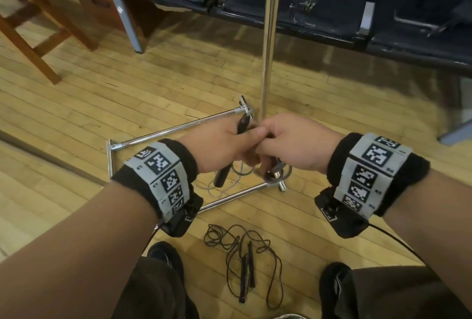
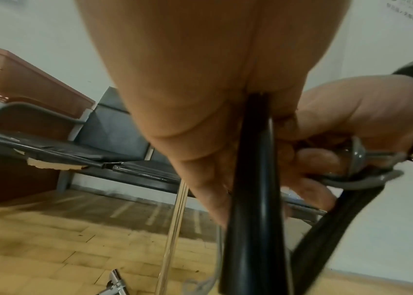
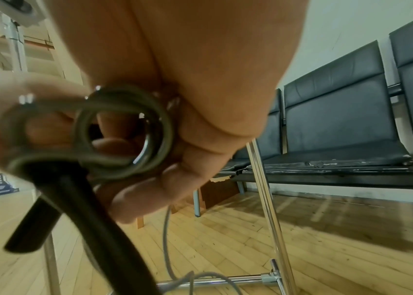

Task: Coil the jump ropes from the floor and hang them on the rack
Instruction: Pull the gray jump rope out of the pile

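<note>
Only the head view shows a second jump rope [image 1: 242, 262] lying loose on the floor between the person's feet. The wrist views show the grips: the left hand [image 1: 217, 147] clenches black handles [image 2: 248, 189], while the right hand [image 1: 293, 145] curls round grey cord coils [image 3: 124, 131], above the rack [image 1: 268, 38] base.

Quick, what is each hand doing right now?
Left hand: grips a black rope handle.
Right hand: holds small loops of grey rope.

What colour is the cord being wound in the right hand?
Grey, the cord looped in the right hand; the right wrist view shows it best.
</note>
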`<state>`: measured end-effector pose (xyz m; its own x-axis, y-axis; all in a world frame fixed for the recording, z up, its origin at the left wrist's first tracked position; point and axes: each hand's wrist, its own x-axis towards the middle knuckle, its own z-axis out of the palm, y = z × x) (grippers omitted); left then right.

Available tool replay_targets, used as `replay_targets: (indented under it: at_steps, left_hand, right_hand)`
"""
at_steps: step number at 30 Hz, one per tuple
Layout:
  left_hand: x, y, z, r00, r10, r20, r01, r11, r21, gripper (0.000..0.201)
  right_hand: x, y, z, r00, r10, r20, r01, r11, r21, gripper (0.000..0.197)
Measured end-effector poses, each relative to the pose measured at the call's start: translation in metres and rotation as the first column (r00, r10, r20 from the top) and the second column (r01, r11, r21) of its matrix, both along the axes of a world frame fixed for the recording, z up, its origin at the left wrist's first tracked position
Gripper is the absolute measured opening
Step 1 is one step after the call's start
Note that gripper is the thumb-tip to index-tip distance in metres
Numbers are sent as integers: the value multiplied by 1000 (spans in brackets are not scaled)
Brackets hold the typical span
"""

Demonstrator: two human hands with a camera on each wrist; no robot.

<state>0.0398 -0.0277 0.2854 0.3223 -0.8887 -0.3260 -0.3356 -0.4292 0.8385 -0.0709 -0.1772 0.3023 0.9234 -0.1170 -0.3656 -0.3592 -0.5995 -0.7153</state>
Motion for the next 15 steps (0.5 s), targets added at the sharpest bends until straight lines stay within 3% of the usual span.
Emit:
replay_targets:
  at_steps: [5,8,12,15]
  left_hand:
    - [5,-5,4,987,42,156,-59,993,104,36]
    - [13,-5,8,966,142,215,-160,985,70,30]
    - [28,-2,6,905,389,170,-384,921,-66,26]
    - [33,1,3,834,548,61,-539,834,-112,30]
  right_hand:
    - [-7,-7,-4,999,-43,23,41,997,62,8]
    - [-9,-8,-9,999,-41,2,40,994,98,6]
    - [-9,-13,-20,997,-61,-42,65,993,97,3]
    - [-10,-15,-29,998,-39,-57,43,997,72,4]
